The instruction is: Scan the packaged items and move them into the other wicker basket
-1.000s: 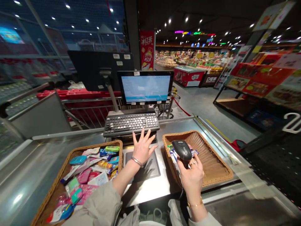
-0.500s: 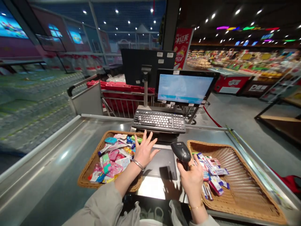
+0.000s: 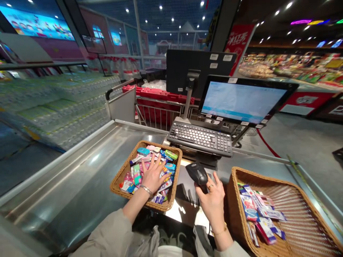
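My left hand [image 3: 152,175] lies open with spread fingers on the small packaged goods filling a wicker basket [image 3: 125,167], touching them and holding nothing. My right hand [image 3: 211,201] is closed around a black handheld barcode scanner [image 3: 197,173], its head tilted up and away from me. The scanner points at nothing I can make out. To the right, a second wicker basket [image 3: 232,200] holds a loose pile of flat packets [image 3: 257,210] at its near left side. My sleeves cover both forearms.
Both baskets stand on a steel checkout counter [image 3: 80,171]. A black keyboard [image 3: 199,138] and a monitor [image 3: 241,101] rise just beyond them. Behind these stands a red-and-metal shopping cart [image 3: 158,110]. Stacked bottled water [image 3: 56,107] fills the left, and a red rope [image 3: 268,142] runs at right.
The whole view has swung, with the counter shifting rightward. My left hand has gone from beside the basket onto the goods inside it. My right hand keeps the scanner.
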Demonstrator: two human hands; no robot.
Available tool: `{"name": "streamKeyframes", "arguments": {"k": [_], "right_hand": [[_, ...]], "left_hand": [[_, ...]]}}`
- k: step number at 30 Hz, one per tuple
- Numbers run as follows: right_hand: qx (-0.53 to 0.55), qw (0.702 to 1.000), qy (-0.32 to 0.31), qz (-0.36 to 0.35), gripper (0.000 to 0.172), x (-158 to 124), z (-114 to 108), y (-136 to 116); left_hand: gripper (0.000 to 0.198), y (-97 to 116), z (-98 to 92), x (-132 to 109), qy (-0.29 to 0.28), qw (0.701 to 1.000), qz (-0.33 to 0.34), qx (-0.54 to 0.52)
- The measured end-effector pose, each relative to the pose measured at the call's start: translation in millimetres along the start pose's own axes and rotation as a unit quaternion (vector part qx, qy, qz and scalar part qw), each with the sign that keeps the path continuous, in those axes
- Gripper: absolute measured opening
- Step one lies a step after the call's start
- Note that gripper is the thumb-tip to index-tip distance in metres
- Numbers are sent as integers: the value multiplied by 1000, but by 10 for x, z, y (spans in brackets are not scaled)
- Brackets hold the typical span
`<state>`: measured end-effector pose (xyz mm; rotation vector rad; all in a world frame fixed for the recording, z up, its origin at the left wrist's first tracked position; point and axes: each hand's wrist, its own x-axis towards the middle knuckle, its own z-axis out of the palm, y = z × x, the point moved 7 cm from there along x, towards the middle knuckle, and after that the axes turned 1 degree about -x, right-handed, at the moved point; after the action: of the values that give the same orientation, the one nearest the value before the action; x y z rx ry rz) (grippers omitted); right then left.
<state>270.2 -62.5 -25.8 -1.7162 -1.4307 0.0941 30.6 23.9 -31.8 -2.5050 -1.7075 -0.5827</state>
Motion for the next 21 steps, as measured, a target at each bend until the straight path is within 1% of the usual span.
{"name": "streamKeyframes", "arguments": {"k": [4,9,15,18,21], "right_hand": [[4,999,-25,-22,30,-21,129,-88],[5,999,-41,-28,27,-42,234,-148],[4,998,-60,-33,28,-74,341,-150],[5,997,-77,-32,27,-81,377,-166],[6,996,-84,-33,26,-75,384,-202]], "left_hand": [[55,-242,77,-153,-29,999,-30,13],[55,-444,116,-280,-51,997,-53,31],[53,-605,153,-345,-78,994,-72,39],[53,-673,194,-360,-116,989,-88,39],[51,-678,219,-377,-154,983,-92,34]]}}
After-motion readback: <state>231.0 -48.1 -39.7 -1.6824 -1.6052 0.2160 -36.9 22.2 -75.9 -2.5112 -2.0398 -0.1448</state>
